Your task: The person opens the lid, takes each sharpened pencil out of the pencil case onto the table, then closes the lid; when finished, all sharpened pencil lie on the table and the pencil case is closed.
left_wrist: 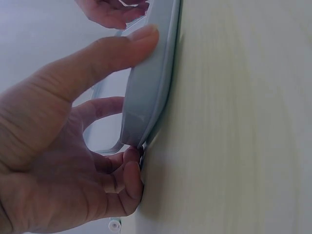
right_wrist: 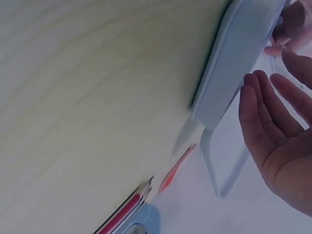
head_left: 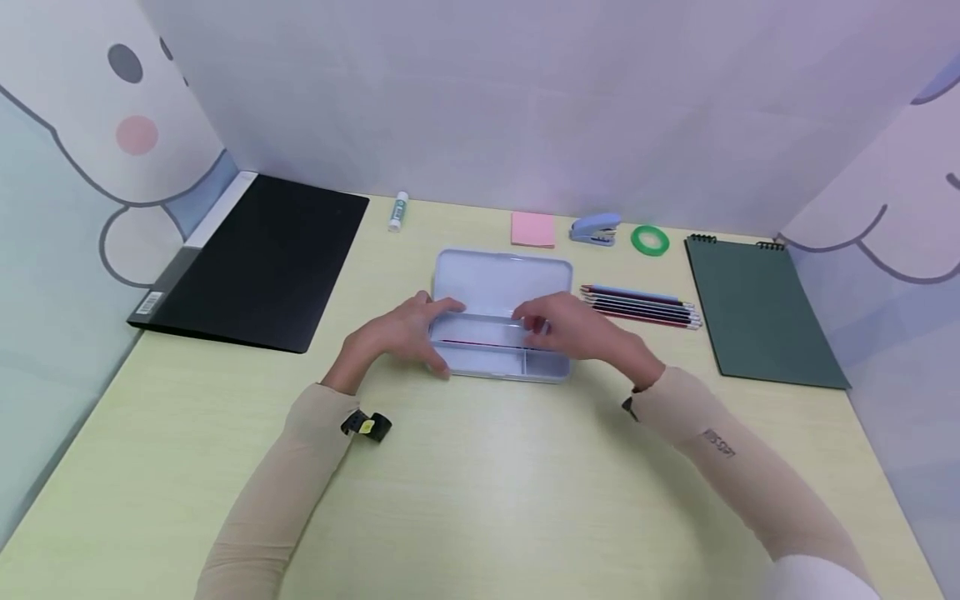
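Note:
A pale blue pencil case (head_left: 480, 361) lies on the table with its hinged lid (head_left: 502, 279) raised toward the back. My left hand (head_left: 408, 332) grips its left end. The thumb (left_wrist: 141, 44) presses the front wall, and the other fingers are at the end and inner side. A thin red pencil (head_left: 472, 342) lies in the long compartment. My right hand (head_left: 573, 327) is over the right part of the case, fingers bent down into the long compartment. In the right wrist view, thumb and fingers (right_wrist: 248, 105) are apart, with nothing between them.
Several pencils (head_left: 641, 307) lie right of the case, a green sketchbook (head_left: 765, 308) beyond them. A black folder (head_left: 262, 258) lies at the left. Along the back are a glue stick (head_left: 398, 212), pink sticky notes (head_left: 533, 229), a blue stapler (head_left: 596, 228) and green tape (head_left: 649, 240).

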Demonstrator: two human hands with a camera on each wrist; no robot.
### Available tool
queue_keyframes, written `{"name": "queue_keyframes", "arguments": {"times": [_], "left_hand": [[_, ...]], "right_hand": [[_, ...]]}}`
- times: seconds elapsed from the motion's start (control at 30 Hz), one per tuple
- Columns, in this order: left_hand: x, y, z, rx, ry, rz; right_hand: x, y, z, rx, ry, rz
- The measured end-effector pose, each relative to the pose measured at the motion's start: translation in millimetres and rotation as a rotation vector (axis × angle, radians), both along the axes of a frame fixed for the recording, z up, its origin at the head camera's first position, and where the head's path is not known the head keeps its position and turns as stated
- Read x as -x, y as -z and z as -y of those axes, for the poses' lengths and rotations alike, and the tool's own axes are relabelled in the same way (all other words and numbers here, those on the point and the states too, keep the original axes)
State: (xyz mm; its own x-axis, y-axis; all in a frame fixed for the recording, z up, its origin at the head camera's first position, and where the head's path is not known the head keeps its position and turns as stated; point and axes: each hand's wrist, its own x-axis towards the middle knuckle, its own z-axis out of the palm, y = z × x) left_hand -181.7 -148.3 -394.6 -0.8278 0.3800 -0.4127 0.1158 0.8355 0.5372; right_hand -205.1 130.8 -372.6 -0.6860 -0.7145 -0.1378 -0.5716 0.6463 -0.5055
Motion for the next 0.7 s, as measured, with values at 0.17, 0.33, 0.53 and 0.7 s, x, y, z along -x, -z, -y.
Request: {"name": "queue_keyframes", "arguments": {"times": [0.17, 0.33, 0.53, 0.7], "left_hand": [[-0.3, -1.2, -0.2, 0.006, 0.003, 0.002], [0.1, -2.0, 0.2, 0.007, 0.013, -0.004], [0.7, -2.1, 0.9, 0.007, 0.009, -0.003], [0.4, -1.3, 0.5, 0.010, 0.004, 0.000]], "right_hand": [[-5.1, 6.0, 24.5, -0.091, -0.059, -0.012], [-7.7, 8.6, 36.6, -0.151, -0.070, -0.020], [-10.5, 9.6, 44.2, -0.193, -0.067, 0.007], [-10.8, 10.5, 46.4, -0.225, -0.063, 0.019]]}}
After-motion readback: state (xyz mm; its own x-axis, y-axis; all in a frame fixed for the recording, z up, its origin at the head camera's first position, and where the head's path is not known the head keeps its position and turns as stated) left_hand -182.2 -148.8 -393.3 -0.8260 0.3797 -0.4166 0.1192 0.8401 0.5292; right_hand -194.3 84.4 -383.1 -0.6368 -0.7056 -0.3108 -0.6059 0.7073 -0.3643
